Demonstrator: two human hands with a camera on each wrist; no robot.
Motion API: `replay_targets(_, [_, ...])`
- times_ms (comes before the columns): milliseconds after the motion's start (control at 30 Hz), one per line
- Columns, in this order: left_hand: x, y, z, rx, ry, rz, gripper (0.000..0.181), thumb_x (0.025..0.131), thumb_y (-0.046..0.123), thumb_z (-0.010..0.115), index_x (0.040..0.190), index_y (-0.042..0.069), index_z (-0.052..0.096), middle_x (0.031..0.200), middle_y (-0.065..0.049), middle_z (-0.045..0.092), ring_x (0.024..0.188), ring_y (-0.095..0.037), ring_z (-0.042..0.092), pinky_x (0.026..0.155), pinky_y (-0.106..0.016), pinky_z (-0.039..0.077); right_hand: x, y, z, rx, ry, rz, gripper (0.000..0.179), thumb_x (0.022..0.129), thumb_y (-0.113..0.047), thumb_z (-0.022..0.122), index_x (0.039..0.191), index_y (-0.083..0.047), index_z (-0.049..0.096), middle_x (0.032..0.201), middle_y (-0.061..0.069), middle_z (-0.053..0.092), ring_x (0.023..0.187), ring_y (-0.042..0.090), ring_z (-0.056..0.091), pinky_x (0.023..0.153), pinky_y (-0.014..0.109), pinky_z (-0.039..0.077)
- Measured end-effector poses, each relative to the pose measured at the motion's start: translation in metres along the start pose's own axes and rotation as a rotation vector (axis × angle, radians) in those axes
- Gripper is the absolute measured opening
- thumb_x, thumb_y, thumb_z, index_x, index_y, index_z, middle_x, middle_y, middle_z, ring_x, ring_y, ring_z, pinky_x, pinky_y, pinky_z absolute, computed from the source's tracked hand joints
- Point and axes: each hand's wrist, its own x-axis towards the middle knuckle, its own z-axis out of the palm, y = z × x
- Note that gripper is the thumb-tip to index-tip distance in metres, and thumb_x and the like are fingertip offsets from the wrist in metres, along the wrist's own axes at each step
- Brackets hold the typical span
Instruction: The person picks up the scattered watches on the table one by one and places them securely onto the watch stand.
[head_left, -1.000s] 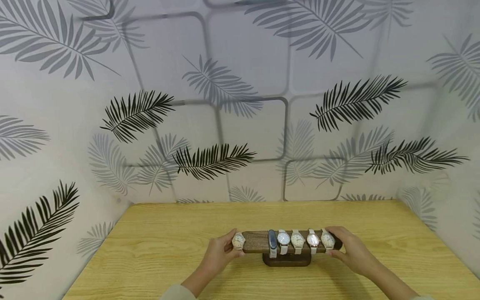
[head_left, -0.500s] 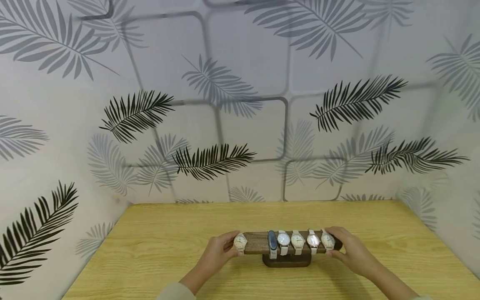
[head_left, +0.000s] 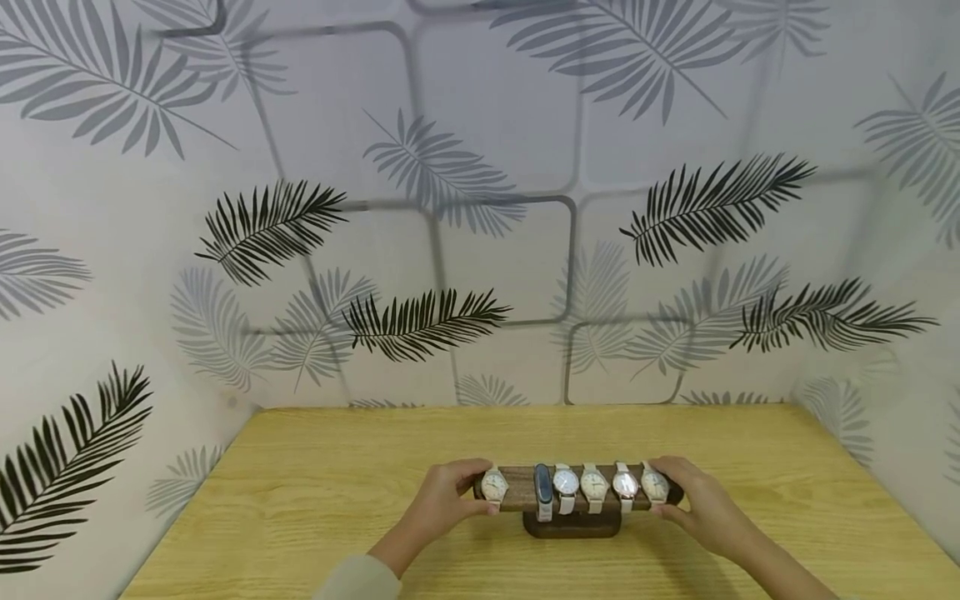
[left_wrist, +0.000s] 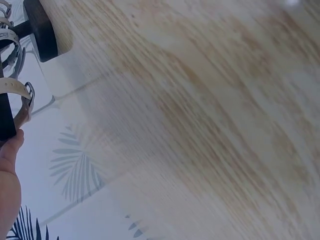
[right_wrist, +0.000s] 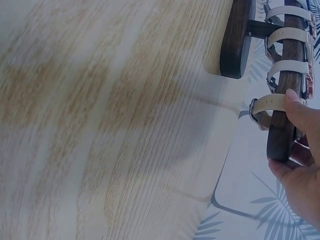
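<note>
A dark wooden watch stand bears several light-strapped wristwatches and one dark-faced fitness band. At its left end my left hand pinches a white-dialled wristwatch, thumb at the near side and fingers at the far side. The strap of that watch loops around the bar in the left wrist view. My right hand grips the bar's right end, close to the last watch. Seen from the right wrist, thumb and fingers lie around the bar's end, beside a cream strap.
The stand's oval base sits on the yellow wood-grain table. A wall with a leaf pattern rises behind the table's far edge. Between the left watch and the fitness band, a stretch of bar is bare.
The left watch has slid rightward along the bar with my left hand, and the bar's left end now shows beyond it. My right hand stays at the right end.
</note>
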Motion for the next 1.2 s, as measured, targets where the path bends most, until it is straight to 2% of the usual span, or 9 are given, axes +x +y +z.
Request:
replay_targets(100, [0.002, -0.001, 0.001, -0.015, -0.008, -0.011, 0.058, 0.072, 0.015, 0.077, 0.122, -0.007, 0.056, 0.124, -0.024, 0.056, 0.114, -0.035, 0.056, 0.091, -0.032, 0.050, 0.000, -0.001, 0.001, 0.000, 0.003, -0.002, 0.054, 0.071, -0.008, 0.076, 0.117, 0.010, 0.055, 0.114, 0.025, 0.058, 0.103, 0.041, 0.058, 0.081, 0.046, 0.051])
replay_targets(200, [0.004, -0.002, 0.003, 0.018, -0.026, -0.012, 0.062, 0.072, 0.017, 0.077, 0.125, -0.006, 0.054, 0.127, -0.024, 0.054, 0.118, -0.036, 0.053, 0.092, -0.033, 0.049, 0.000, -0.001, 0.001, -0.007, 0.012, -0.006, 0.054, 0.070, -0.007, 0.076, 0.116, 0.010, 0.055, 0.113, 0.024, 0.058, 0.102, 0.041, 0.058, 0.080, 0.045, 0.051])
replay_targets(567, [0.012, 0.007, 0.000, 0.276, -0.081, 0.023, 0.061, 0.072, 0.023, 0.078, 0.124, -0.002, 0.057, 0.125, -0.019, 0.058, 0.116, -0.034, 0.055, 0.092, -0.040, 0.050, 0.000, -0.003, 0.002, -0.026, 0.037, -0.010, 0.054, 0.068, -0.009, 0.078, 0.115, 0.008, 0.056, 0.111, 0.022, 0.060, 0.099, 0.037, 0.060, 0.078, 0.043, 0.053])
replay_targets(800, [0.012, 0.007, 0.002, 0.287, -0.108, 0.010, 0.062, 0.072, 0.022, 0.078, 0.125, -0.002, 0.056, 0.126, -0.019, 0.057, 0.116, -0.034, 0.054, 0.093, -0.039, 0.049, 0.000, -0.003, 0.004, -0.031, 0.028, -0.020, 0.054, 0.069, -0.009, 0.077, 0.115, 0.009, 0.056, 0.112, 0.023, 0.059, 0.100, 0.039, 0.059, 0.080, 0.044, 0.052])
replay_targets(1200, [0.018, 0.012, 0.005, 0.329, -0.088, 0.066, 0.062, 0.071, 0.024, 0.080, 0.122, -0.002, 0.059, 0.124, -0.018, 0.059, 0.115, -0.032, 0.056, 0.093, -0.039, 0.049, 0.000, -0.004, 0.002, -0.037, 0.031, -0.011, 0.053, 0.069, -0.007, 0.078, 0.114, 0.009, 0.056, 0.112, 0.024, 0.059, 0.101, 0.041, 0.058, 0.080, 0.046, 0.051])
